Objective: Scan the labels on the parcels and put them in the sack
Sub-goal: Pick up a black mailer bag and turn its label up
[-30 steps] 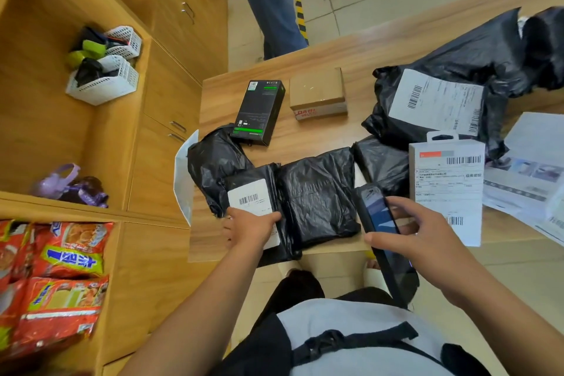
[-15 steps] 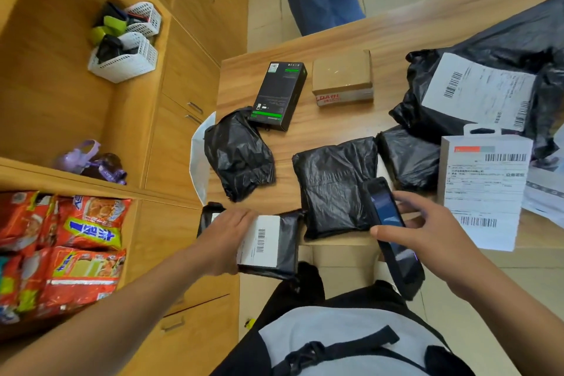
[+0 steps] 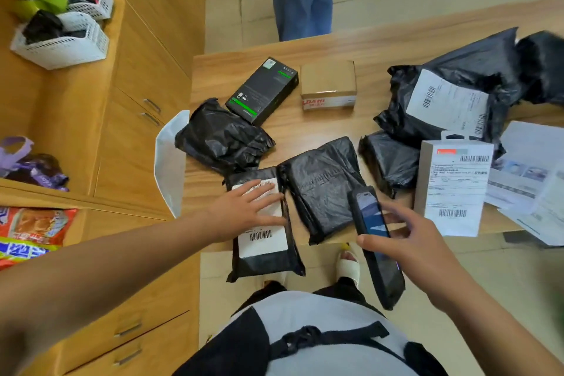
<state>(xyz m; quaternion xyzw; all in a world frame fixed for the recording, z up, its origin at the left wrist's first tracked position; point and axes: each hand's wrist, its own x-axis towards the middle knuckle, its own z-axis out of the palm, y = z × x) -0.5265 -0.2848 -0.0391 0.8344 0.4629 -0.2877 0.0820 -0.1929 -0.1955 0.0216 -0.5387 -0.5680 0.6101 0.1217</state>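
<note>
Labelled parcel (image 3: 265,223) back at table edge; left hand (image 3: 241,210) flat, open on it; right hand (image 3: 409,241) grips scanner (image 3: 377,241).

Left hand (image 3: 244,210) laid flat on labelled black parcel (image 3: 264,241) overhanging table (image 3: 381,46) edge; scanner (image 3: 377,244) gripped by right hand (image 3: 418,250).

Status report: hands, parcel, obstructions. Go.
Left hand flat on the black labelled parcel, which overhangs the table edge. Right hand grips the scanner. Barcode unobstructed.
</note>
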